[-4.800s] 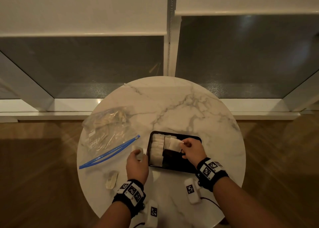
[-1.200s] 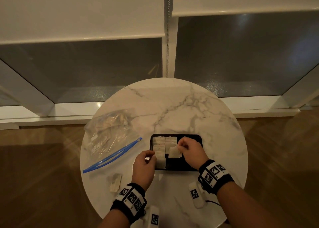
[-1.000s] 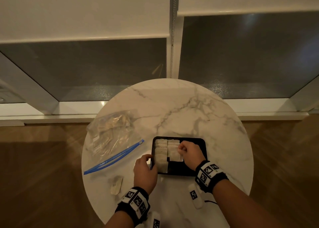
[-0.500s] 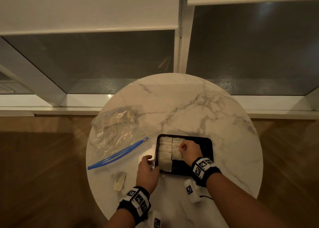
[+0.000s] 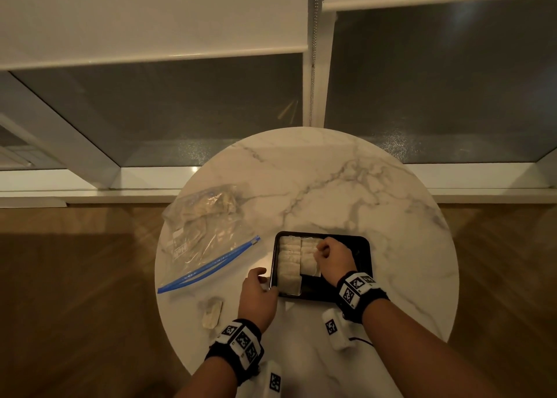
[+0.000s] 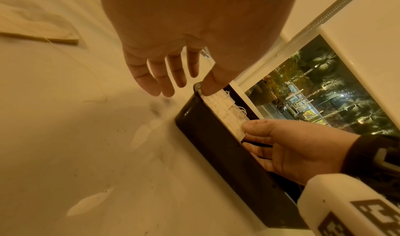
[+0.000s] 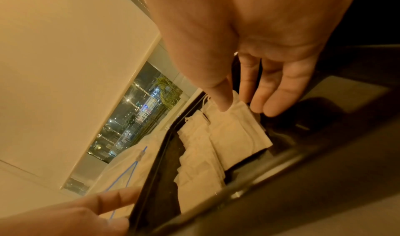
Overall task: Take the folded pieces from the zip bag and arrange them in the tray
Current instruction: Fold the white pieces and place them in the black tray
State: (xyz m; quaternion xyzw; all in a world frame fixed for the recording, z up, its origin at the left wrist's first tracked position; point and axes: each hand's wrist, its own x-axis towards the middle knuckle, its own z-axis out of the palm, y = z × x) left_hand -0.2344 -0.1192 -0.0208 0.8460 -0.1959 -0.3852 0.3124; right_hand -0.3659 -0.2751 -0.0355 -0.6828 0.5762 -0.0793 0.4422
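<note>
A black tray (image 5: pixel 365 266) sits on the round marble table (image 5: pixel 331 186) and holds two columns of white folded pieces (image 5: pixel 288 265). My right hand (image 5: pixel 321 251) is down inside the tray. Its thumb lies on the front folded piece (image 7: pixel 238 133) of the second column, with the index finger at that piece's far edge, pinching it. My left hand (image 5: pixel 262 283) lies with straight fingers (image 6: pixel 151 84) beside the tray wall (image 6: pixel 205 137), thumb tip on the rim corner, holding nothing. The clear zip bag (image 5: pixel 205 234) with a blue seal lies to the left, more pieces inside.
One loose folded piece (image 5: pixel 212 311) lies on the table near the front left, close to my left wrist. The right half of the tray floor is bare. Windows with roller blinds stand behind the table, and wooden floor surrounds it.
My right hand has come down with its piece onto the second column. My left hand has left the first column and drawn back to the tray's left rim, holding nothing.
</note>
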